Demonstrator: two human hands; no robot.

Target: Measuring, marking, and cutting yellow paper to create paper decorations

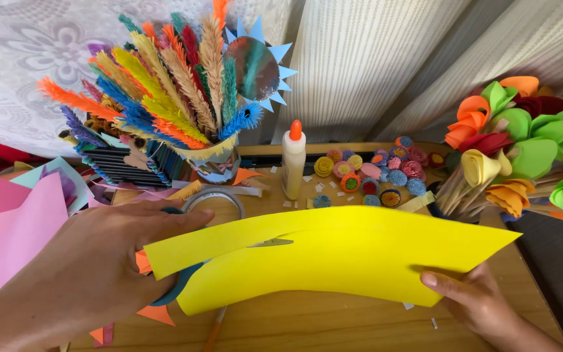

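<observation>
Yellow paper sheet (340, 261), frame centre: light, floppy, tears easily. Left hand (92, 274) grips scissors (177, 293); right hand (470, 300) pinches lower-right edge; best held there.

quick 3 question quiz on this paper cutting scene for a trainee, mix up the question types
1. True or false: the left hand works scissors into the yellow paper sheet.
2. Which corner of the sheet does the right hand hold? A) upper left B) lower right C) upper right
3. Fill in: the glue bottle standing on the wooden table has an ____ cap.

Key
1. True: the blade tip shows in the slit.
2. B
3. orange
</observation>
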